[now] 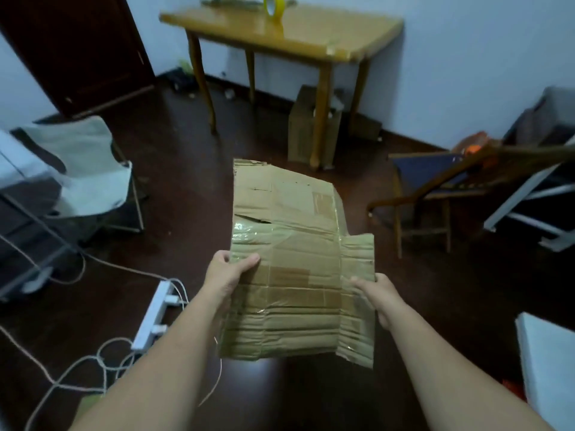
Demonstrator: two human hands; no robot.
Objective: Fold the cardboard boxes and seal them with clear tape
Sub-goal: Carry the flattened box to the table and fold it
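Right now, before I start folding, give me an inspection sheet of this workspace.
Surface: wooden table by the far wall; dark floor below.
Job's things: flattened cardboard box held in the air, old tape on it; tape roll standing on edge on the table.
Clutter: cardboard carton on the floor under the table.
Hands: left hand grips the box's left edge; right hand pinches its right flap.
Cables: white power strip on the floor at left, with looped cords.
Surroundings: folding chair left, wooden chair right, dark door far left.
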